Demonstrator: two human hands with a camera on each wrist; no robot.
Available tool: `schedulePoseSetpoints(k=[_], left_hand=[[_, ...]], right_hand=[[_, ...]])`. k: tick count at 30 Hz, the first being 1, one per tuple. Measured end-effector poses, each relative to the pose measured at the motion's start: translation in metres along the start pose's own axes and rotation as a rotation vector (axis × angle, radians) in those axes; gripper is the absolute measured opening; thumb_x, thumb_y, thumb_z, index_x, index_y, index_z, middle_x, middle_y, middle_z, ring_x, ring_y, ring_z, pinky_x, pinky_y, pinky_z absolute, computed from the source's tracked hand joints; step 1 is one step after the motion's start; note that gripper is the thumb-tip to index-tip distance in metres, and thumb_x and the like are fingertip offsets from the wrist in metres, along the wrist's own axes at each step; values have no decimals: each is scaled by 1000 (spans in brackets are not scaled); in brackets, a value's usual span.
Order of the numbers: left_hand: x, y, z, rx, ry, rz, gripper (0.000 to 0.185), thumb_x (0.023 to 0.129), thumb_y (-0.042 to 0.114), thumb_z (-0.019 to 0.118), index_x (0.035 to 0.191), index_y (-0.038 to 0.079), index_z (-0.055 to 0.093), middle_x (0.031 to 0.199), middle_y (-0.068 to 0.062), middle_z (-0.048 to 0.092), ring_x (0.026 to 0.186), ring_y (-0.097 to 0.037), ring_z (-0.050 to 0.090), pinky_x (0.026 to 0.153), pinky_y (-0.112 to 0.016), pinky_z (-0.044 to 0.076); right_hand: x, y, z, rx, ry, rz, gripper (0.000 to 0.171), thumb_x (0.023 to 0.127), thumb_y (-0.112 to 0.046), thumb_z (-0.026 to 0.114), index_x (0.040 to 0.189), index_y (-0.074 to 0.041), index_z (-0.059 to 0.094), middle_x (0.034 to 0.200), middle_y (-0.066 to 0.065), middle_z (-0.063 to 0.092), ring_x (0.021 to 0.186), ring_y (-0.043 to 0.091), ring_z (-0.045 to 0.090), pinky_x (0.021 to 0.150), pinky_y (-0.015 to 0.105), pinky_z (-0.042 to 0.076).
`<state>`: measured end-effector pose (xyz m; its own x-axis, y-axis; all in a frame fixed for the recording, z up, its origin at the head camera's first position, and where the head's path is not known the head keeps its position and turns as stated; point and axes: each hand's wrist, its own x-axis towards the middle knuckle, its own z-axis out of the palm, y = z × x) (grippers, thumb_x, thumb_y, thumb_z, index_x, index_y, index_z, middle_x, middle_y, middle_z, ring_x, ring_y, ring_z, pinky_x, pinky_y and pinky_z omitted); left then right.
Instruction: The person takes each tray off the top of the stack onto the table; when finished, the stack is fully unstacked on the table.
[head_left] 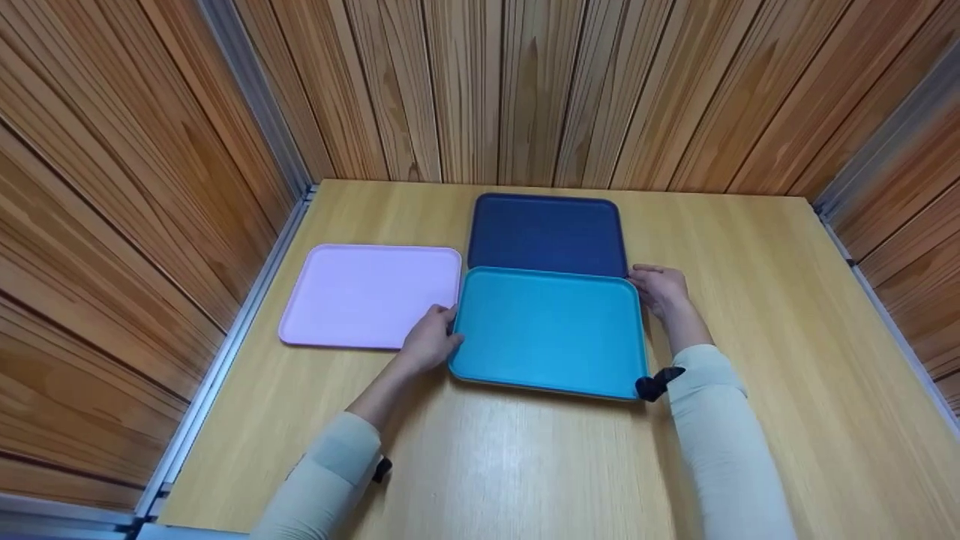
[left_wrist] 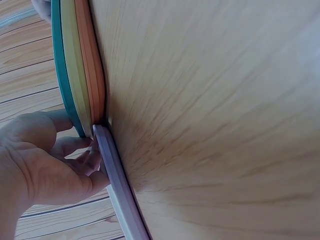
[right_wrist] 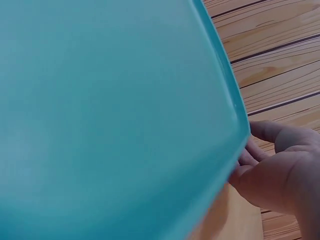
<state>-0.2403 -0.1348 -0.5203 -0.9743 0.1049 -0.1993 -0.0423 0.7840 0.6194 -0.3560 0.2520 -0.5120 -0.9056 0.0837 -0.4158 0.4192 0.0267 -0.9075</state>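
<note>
Near the middle of the wooden table (head_left: 750,315) lies a teal tray (head_left: 551,330), and a hand is on each side of it. The left hand (head_left: 431,341) has its fingers curled under the left edge. The right hand (head_left: 660,289) grips the far right corner. From the left wrist view, the teal tray seems to sit on top of two more, a yellow tray (left_wrist: 74,65) and an orange tray (left_wrist: 90,60), so the pile may be a bit heavy. The trays look hard, flat and smooth, so they will not bend, but they could slip on each other if tipped. I think the best place to hold is under the bottom edge on both sides, keeping the pile level. A pink tray (head_left: 367,296) lies just to the left, touching the pile by the left hand, so fingers have little room there. A dark blue tray (head_left: 547,232) lies right behind, on the far side. Wooden walls (head_left: 480,82) stand close all around.
</note>
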Motion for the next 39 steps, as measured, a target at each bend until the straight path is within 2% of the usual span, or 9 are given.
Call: schedulePoseSetpoints(k=[7,11,14,20,27,35,39], left_hand=[[0,0,-1,-18,0,-12,60,93,18,61,146,6,34,128,-14,47,108,-24,51,96,-40,44],[0,0,0,-21,-3,-20,60,93,18,61,146,6,34,128,-14,47,109,-23,52,96,-40,44],[0,0,1,-25,-8,-31,61,93,19,61,147,7,34,129,-13,47,110,-23,51,97,-40,43],[1,-1,1,-35,-13,-38,61,93,18,61,147,9,35,127,-12,47,110,-23,51,96,-40,44],[1,-1,0,-27,-6,-16,61,92,17,62,146,7,36,127,-14,48,109,-24,52,95,-40,44],[0,-1,0,-43,1,-8,61,93,18,61,147,9,34,126,-12,48,107,-23,52,95,-40,44],[-1,-1,1,-51,-4,-18,61,94,19,61,147,9,34,128,-12,47,110,-24,51,97,-41,43]], right_hand=[[-3,0,-5,11,-50,-11,53,96,-11,55,144,2,36,139,21,46,121,22,53,101,33,40],[-7,3,-8,-15,-55,-14,51,95,-14,57,142,1,40,125,10,61,115,18,57,101,33,41],[-12,6,-7,-41,-58,-16,49,96,-17,57,141,-1,43,118,5,64,111,16,58,100,32,42],[-20,14,-3,-95,-38,-64,47,96,-20,57,138,-2,47,133,13,52,111,16,56,94,27,45],[-34,22,-3,-151,-9,-95,43,96,-15,55,136,0,49,132,17,49,109,20,56,87,25,49],[-49,29,-8,-105,-43,-58,50,96,-17,55,142,-3,41,140,17,42,122,22,48,100,32,41],[-58,35,-9,-126,-35,-57,52,96,-19,57,143,-5,41,140,15,43,122,21,47,100,31,41]])
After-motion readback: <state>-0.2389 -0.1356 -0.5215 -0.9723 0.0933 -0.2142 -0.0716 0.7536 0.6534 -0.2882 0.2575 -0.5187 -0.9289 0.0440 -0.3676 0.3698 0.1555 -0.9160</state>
